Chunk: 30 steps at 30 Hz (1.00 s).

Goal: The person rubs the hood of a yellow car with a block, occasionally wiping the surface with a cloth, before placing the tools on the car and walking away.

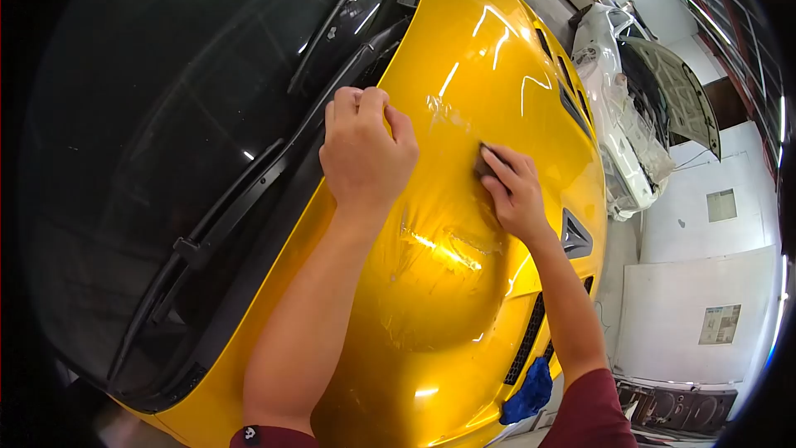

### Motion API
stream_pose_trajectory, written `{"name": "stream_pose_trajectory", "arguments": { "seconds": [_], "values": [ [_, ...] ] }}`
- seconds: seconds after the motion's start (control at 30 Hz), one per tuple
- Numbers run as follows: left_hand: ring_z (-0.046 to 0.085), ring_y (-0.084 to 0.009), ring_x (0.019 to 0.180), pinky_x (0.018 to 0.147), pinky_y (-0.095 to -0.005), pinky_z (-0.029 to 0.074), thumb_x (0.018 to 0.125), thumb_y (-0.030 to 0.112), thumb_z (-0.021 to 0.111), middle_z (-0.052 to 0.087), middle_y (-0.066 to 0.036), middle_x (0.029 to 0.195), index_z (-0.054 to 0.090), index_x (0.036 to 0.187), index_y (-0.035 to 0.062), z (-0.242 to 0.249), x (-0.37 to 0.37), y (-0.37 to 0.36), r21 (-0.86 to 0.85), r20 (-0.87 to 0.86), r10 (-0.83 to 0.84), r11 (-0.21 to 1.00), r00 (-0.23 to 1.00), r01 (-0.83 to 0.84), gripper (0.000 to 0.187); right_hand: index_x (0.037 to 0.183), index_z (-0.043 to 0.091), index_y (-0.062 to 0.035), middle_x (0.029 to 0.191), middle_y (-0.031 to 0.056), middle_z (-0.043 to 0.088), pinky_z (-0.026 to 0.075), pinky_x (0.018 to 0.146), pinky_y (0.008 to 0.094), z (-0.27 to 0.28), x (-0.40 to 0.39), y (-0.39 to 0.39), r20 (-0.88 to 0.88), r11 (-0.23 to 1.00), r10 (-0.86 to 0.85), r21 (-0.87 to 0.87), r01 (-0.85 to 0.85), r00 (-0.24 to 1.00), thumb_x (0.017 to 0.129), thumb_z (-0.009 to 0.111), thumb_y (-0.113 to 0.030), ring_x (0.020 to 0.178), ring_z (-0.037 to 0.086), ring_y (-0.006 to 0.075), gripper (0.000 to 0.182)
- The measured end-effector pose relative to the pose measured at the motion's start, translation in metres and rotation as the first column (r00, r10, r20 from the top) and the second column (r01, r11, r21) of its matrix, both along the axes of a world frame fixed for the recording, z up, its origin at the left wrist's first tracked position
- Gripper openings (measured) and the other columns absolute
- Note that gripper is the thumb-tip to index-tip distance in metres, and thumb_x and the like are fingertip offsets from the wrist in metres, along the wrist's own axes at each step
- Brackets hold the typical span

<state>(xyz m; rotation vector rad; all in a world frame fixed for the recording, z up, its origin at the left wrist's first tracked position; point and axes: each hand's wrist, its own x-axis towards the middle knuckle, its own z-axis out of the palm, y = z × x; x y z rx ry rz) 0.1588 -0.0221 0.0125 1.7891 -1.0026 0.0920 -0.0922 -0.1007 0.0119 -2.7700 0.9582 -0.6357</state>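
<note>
A glossy yellow car hood fills the middle of the view, with wrinkled, shiny creases in what looks like a film on its surface. My right hand pinches a small dark squeegee against the hood. To its left, my left hand is closed in a fist at the hood's rear edge near the windshield. Its curled fingertips face away, so what they hold, if anything, is hidden. Creases in the yellow surface lie between and below both hands.
Beside my left arm run the dark windshield and a black wiper. A blue cloth hangs at the hood's front edge. Hood vents line the right side. Beyond stands a white car with its hood raised.
</note>
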Motion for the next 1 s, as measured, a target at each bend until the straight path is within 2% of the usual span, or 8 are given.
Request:
{"name": "stream_pose_trajectory", "arguments": {
  "seconds": [0.13,0.27,0.33,0.43,0.53,0.63,0.83,1.0],
  "values": [
    [0.066,-0.0328,0.096,0.075,-0.0456,0.058,0.09,0.012,0.065,0.064,-0.011,0.101,0.067,0.095,0.0056,-0.002,0.003,0.001,0.014,0.049,-0.025,1.0,0.998,0.024,0.008,0.131,0.07,-0.0112,0.133,0.0102,0.065,0.042,0.106,0.0451,0.006,0.035,-0.008,0.014,0.999,0.037,-0.016,-0.037,0.999,0.091,0.072,-0.015,0.119,0.058,0.0342,0.04],
    [0.067,-0.031,0.093,0.078,-0.0416,0.057,0.091,0.012,0.065,0.066,-0.011,0.103,0.068,0.095,0.005,-0.001,-0.006,0.002,0.034,0.027,-0.042,0.999,0.999,0.041,0.008,0.131,0.07,-0.0116,0.134,0.0093,0.064,0.042,0.105,0.0445,0.006,-0.043,0.002,-0.105,1.0,-0.021,-0.016,0.02,0.994,0.091,0.073,-0.016,0.12,0.057,0.0333,0.04],
    [0.068,-0.0307,0.092,0.08,-0.0401,0.057,0.092,0.012,0.065,0.066,-0.011,0.103,0.069,0.096,0.0046,-0.001,-0.004,0.002,0.035,0.045,-0.014,0.999,0.999,0.013,0.009,0.13,0.07,-0.0124,0.134,0.0083,0.064,0.041,0.106,0.0447,0.014,-0.037,0.004,-0.163,0.999,-0.041,-0.04,0.035,0.986,0.091,0.073,-0.016,0.121,0.057,0.0324,0.04],
    [0.067,-0.0308,0.093,0.077,-0.0414,0.057,0.091,0.012,0.065,0.065,-0.01,0.102,0.069,0.095,0.0049,-0.001,-0.008,0.003,0.05,0.077,-0.022,0.999,0.997,0.018,0.009,0.13,0.071,-0.0127,0.134,0.008,0.065,0.041,0.106,0.0451,0.011,0.025,-0.012,-0.035,0.999,0.021,-0.041,-0.023,0.999,0.091,0.073,-0.015,0.12,0.058,0.0325,0.04],
    [0.066,-0.0307,0.096,0.074,-0.0443,0.058,0.09,0.012,0.066,0.064,-0.01,0.101,0.068,0.093,0.0057,-0.003,0.0,0.002,0.05,0.058,-0.074,0.996,0.996,0.071,0.007,0.13,0.071,-0.0131,0.132,0.0072,0.066,0.042,0.105,0.0451,0.014,0.014,-0.011,-0.069,0.999,-0.003,-0.038,0.001,0.998,0.092,0.072,-0.016,0.117,0.059,0.0329,0.038],
    [0.066,-0.0307,0.096,0.076,-0.0433,0.058,0.089,0.012,0.067,0.064,-0.01,0.101,0.068,0.092,0.005,-0.005,-0.003,0.001,0.031,0.08,-0.037,0.999,0.996,0.035,0.007,0.129,0.071,-0.0133,0.131,0.006,0.066,0.042,0.103,0.0451,0.007,-0.068,-0.004,-0.152,0.996,-0.078,-0.047,0.071,0.985,0.093,0.071,-0.018,0.116,0.059,0.0327,0.036],
    [0.064,-0.0315,0.096,0.076,-0.0423,0.057,0.088,0.01,0.067,0.064,-0.011,0.101,0.068,0.091,0.0042,-0.004,-0.003,0.002,0.022,0.089,-0.037,0.999,0.995,0.035,0.007,0.13,0.071,-0.0139,0.133,0.006,0.065,0.043,0.102,0.0453,0.01,0.004,-0.018,-0.068,0.999,-0.007,-0.041,0.004,0.998,0.091,0.073,-0.016,0.116,0.059,0.0326,0.039],
    [0.066,-0.0287,0.093,0.079,-0.0402,0.057,0.09,0.011,0.066,0.064,-0.01,0.101,0.069,0.092,0.0033,-0.004,-0.004,0.003,0.049,0.086,-0.027,0.999,0.996,0.023,0.008,0.13,0.071,-0.0139,0.137,0.0075,0.065,0.041,0.108,0.0454,0.007,-0.079,-0.006,-0.164,0.998,-0.054,-0.037,0.048,0.985,0.09,0.073,-0.015,0.119,0.059,0.0339,0.04]
  ]
}}
